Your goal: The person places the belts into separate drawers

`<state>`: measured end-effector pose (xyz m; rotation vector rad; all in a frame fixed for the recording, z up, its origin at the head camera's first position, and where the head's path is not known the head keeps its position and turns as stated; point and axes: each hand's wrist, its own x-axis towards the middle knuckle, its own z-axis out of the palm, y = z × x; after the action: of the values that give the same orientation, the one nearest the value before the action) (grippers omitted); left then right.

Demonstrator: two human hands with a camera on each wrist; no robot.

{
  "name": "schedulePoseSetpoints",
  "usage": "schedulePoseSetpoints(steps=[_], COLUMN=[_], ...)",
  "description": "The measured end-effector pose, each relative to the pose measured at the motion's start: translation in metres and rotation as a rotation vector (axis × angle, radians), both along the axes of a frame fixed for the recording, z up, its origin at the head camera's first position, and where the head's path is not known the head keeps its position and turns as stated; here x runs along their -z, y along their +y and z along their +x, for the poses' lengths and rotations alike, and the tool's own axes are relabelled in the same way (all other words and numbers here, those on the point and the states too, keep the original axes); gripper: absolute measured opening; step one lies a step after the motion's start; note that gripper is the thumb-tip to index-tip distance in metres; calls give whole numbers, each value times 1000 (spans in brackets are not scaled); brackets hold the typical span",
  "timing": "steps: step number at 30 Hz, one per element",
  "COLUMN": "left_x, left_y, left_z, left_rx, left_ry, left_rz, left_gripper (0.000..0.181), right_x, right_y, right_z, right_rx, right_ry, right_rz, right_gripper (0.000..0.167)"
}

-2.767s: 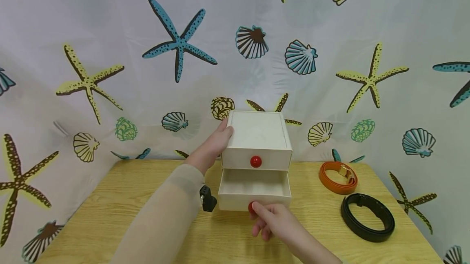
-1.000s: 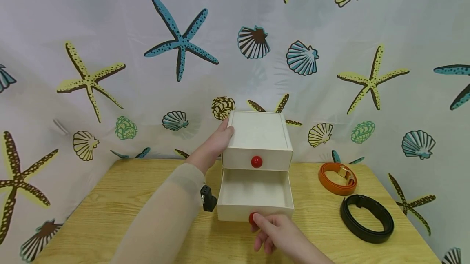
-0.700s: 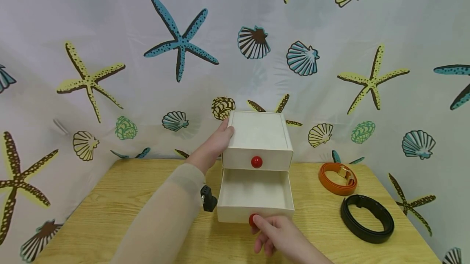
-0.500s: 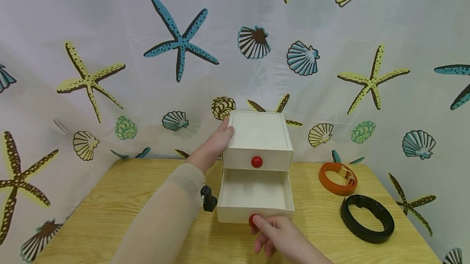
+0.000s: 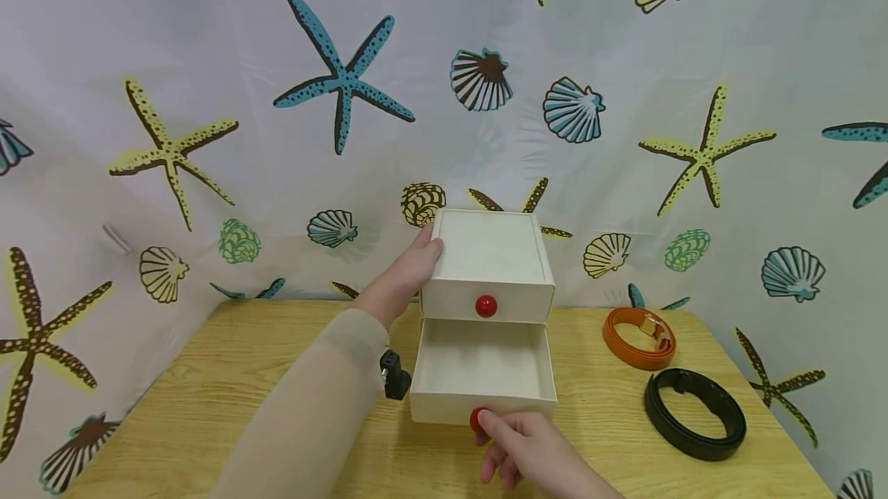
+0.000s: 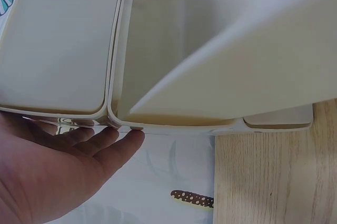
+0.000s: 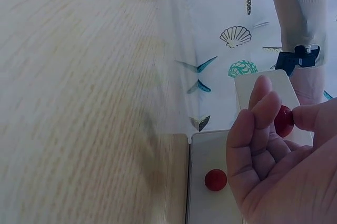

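A white two-drawer box (image 5: 491, 247) stands at the middle back of the table. Its upper drawer, with a red knob (image 5: 486, 305), is closed; the lower drawer (image 5: 482, 360) is pulled out and looks empty inside. My right hand (image 5: 530, 449) pinches the lower drawer's red knob (image 5: 477, 419) between thumb and finger, the other fingers loosely bent; the right wrist view shows the same knob (image 7: 284, 121) held. My left hand (image 5: 409, 264) rests along the box's left side, its straight fingers (image 6: 124, 149) touching that side in the left wrist view.
On the right of the wooden table (image 5: 264, 360) lie a coiled orange belt (image 5: 627, 348) with a gold buckle and, nearer, a coiled black belt (image 5: 683, 437). A curtain (image 5: 444, 5) with starfish and shells hangs behind. A small black device (image 5: 394, 375) is at my left wrist.
The lower drawer has come further out towards me, my right hand moving with its knob, mostly before the last second. My left hand has stayed at the box's side.
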<state>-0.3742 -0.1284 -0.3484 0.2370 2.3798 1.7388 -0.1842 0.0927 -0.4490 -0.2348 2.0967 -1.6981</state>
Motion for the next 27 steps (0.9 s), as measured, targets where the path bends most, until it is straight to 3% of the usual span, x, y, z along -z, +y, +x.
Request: schedulePoseSetpoints(steps=[27], left_x=[-2], left_y=[1], left_z=[1], left_rx=[-7], left_ry=[-2], left_rz=[-4], left_gripper=[69], right_x=[1], right_y=[3], right_z=[1], right_rx=[-3], right_ry=[-3], right_rz=[22], right_gripper=[54])
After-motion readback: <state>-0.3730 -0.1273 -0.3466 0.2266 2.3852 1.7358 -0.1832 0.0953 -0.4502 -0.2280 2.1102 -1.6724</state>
